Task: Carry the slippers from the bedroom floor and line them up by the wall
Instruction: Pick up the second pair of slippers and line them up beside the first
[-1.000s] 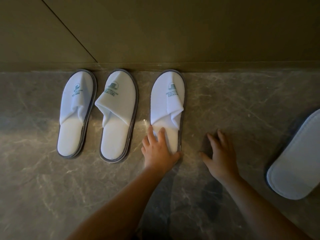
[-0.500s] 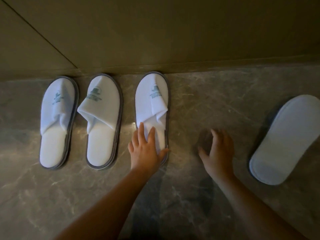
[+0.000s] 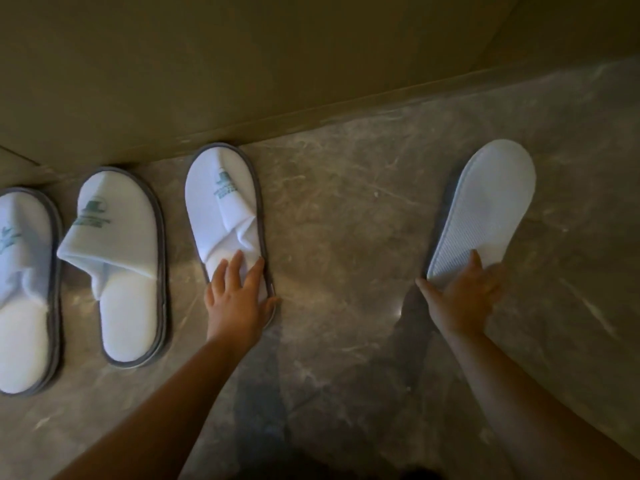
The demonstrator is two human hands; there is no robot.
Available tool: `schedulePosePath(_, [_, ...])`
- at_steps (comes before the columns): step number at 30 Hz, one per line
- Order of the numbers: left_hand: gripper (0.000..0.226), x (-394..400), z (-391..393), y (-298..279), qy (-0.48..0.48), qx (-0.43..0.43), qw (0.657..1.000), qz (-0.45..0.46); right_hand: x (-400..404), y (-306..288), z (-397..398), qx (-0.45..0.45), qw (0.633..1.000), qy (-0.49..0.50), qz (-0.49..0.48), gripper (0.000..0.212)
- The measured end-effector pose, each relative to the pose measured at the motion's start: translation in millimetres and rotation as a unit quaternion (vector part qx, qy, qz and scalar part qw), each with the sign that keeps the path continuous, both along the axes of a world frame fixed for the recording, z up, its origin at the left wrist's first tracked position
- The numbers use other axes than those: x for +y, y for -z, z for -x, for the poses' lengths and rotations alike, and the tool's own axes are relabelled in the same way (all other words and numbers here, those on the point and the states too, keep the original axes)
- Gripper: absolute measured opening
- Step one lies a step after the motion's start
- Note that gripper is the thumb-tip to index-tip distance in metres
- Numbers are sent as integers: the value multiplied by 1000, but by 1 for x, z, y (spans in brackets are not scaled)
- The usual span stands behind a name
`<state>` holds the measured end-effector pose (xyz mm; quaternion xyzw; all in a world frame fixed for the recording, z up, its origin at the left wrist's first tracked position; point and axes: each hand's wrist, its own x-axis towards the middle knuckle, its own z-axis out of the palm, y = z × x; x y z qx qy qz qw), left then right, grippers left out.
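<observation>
Left hand: your left hand (image 3: 239, 299) lies flat and spread on the heel of the third slipper (image 3: 227, 216), pressing, not gripping.
Right hand: your right hand (image 3: 464, 296) is open with fingers splayed on the heel of the fourth slipper (image 3: 485, 209); no closed hold yet.
Wall: the wall (image 3: 242, 64) runs across the top, and the third slipper's toe touches its base.
Floor: the marble floor (image 3: 346, 237) looks slick.
Row: the first slipper (image 3: 24, 289) and second slipper (image 3: 121, 265) sit side by side, toes to the wall.
Fourth slipper: sole up, angled, well apart from the row.
Risk: drag it as it lies and it joins the line upside down and crooked; a heavy left palm could skew the third.
Hidden: the first slipper is cut off at the left edge, logos are unreadable, and your right fingertips blur.
</observation>
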<state>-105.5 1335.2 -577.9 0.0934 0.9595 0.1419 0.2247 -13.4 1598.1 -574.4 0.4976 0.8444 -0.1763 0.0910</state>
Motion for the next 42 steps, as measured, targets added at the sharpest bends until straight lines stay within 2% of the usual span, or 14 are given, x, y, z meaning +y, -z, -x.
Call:
schedulePosePath(2, [65, 1, 1, 0, 1, -4, 1000, 1, -2, -3, 0, 48, 998, 20, 19, 90])
schedulePosePath(6, [66, 1, 1, -1, 0, 0, 1000, 3, -21, -12, 1, 233, 969, -12, 84, 85])
schedulePosePath(8, [66, 2, 1, -1, 7, -1, 1000, 10, -34, -17, 7, 305, 936, -25, 174, 81])
schedulePosePath(10, [67, 1, 2, -2, 12, -1, 1000, 17, -48, -24, 14, 352, 888, -3, 296, 71])
schedulePosePath(12, [67, 0, 4, -2, 17, 0, 1000, 21, -54, -28, 19, 370, 870, 7, 325, 55])
schedulePosePath(15, [67, -1, 4, -3, 23, 0, 1000, 18, -51, -28, 17, 343, 894, 36, 286, 42])
schedulePosePath(20, [67, 0, 4, -4, 23, 1, 1000, 15, -41, -20, 13, 248, 942, 56, 220, 52])
schedulePosePath(23, [68, -2, 4, -6, 29, -4, 1000, 11, -43, -18, 23, 220, 959, 21, 177, 60])
schedulePosePath(25, [69, -3, 4, -7, 32, -8, 999, 12, -48, -18, 35, 202, 969, -52, 132, 67])
schedulePosePath(27, [70, -4, 5, -9, 37, -11, 999, 12, -56, -17, 50, 192, 964, -162, 88, 72])
schedulePosePath(30, [73, -5, 5, -10, 44, -18, 999, 14, -67, -8, 68, 91, 949, -299, 51, 75])
schedulePosePath(32, [74, -7, 5, -10, 47, -23, 998, 15, -72, 1, 76, 17, 938, -344, 46, 74])
schedulePosePath(34, [74, -8, 6, -9, 48, -31, 998, 11, -74, 6, 79, -15, 934, -353, 56, 72])
schedulePosePath(42, [75, -15, 9, -6, 55, -37, 998, 2, -58, -1, 56, 94, 925, -364, 49, 40])
